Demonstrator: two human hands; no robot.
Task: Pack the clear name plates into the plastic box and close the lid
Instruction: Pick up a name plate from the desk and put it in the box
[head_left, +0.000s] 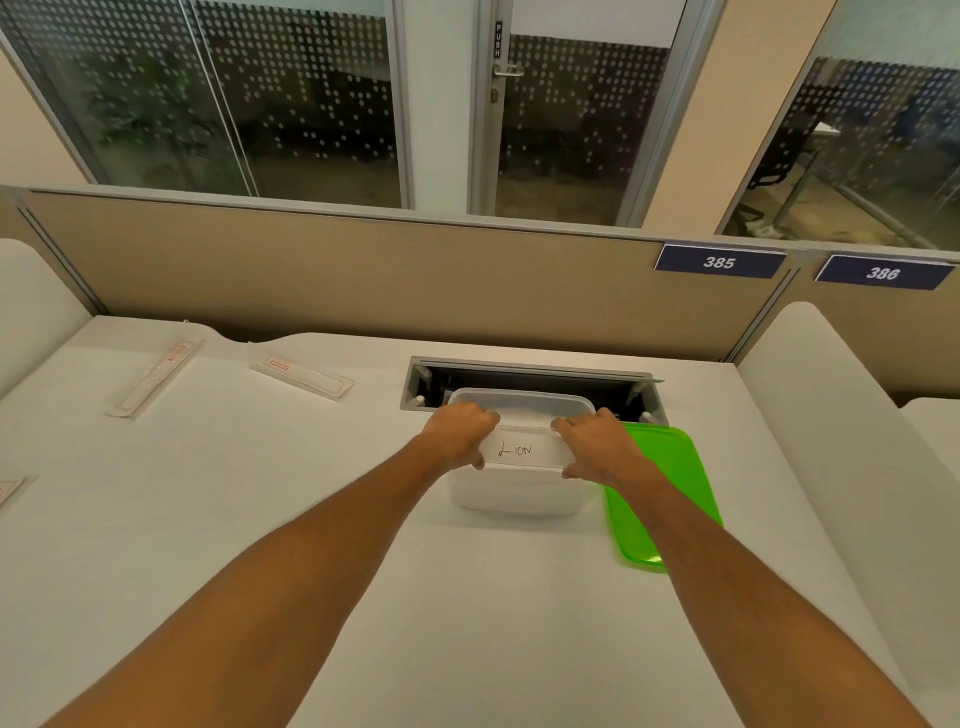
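You have a clear name plate (519, 451), the one with "LION" handwritten on its card, held by its two ends over the open plastic box (514, 488) just below the middle of the frame; your left hand (460, 434) pinches the left end and your right hand (597, 441) pinches the right end, fingers on the far edge and thumbs on the near edge. Whether the plate already rests on the box rim or hovers just above it cannot be told from here. The plate looks about as long as the box opening, so I would keep it level and square to the long walls, then tip one end down first if it binds instead of forcing it flat. Let go only once it sits inside below the rim, or the lid will not seat. The green lid (660, 499) lies on the white desk (260, 519) touching the box's right side, partly under your right forearm, so mind you do not drag it away. Two more wrapped name plates (156, 376) (304, 376) wait in the upper left of the desk, well apart from the box, and the edge of another item (10, 491) shows at the far left.
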